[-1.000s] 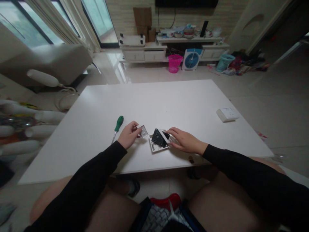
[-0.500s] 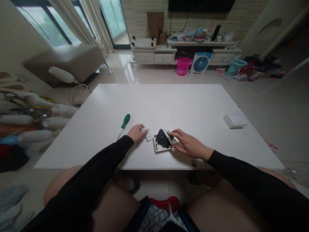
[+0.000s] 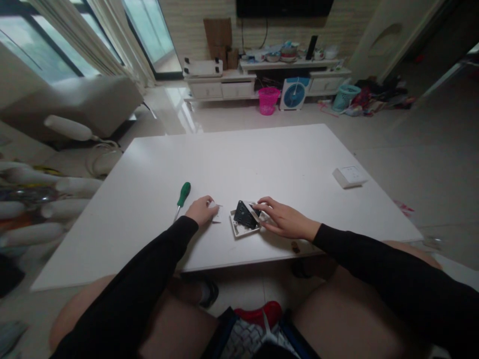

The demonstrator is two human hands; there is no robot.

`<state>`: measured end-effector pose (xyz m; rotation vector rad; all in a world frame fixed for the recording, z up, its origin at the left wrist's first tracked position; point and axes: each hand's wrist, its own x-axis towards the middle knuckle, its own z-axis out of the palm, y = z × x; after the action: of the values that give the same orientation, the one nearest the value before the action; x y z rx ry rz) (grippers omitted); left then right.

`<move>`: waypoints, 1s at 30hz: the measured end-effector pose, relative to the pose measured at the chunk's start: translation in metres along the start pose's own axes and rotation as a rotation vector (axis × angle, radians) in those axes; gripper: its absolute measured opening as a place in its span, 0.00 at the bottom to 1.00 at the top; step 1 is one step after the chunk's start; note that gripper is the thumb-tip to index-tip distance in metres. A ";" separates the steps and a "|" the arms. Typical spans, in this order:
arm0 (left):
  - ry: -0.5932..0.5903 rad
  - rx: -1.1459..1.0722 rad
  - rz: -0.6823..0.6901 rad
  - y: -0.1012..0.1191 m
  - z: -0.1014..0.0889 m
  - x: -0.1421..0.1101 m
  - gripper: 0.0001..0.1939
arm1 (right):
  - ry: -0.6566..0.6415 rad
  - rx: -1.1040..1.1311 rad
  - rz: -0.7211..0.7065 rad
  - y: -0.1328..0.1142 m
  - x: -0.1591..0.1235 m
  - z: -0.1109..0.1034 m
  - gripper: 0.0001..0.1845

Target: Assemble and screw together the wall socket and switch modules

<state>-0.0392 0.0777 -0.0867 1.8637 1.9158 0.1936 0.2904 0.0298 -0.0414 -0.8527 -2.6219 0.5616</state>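
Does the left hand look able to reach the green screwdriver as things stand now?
Probably yes: the green screwdriver lies close beside the left hand, with nothing visible between them on the white table. But the hand seems to hold a small white plate, which it may need to release.

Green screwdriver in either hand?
No, the green screwdriver lies on the white table, to the left of the left hand.
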 end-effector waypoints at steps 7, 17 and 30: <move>0.000 0.033 -0.014 -0.001 0.000 0.000 0.15 | 0.004 0.010 -0.017 0.001 -0.001 0.003 0.33; 0.018 0.068 0.004 0.002 -0.003 -0.002 0.13 | 0.001 0.025 -0.025 -0.001 -0.001 0.002 0.32; 0.014 0.193 0.002 0.003 -0.010 -0.001 0.06 | -0.017 0.007 -0.020 -0.001 -0.001 0.002 0.32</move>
<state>-0.0406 0.0793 -0.0760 1.9917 2.0032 0.0224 0.2897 0.0280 -0.0429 -0.8222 -2.6388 0.5752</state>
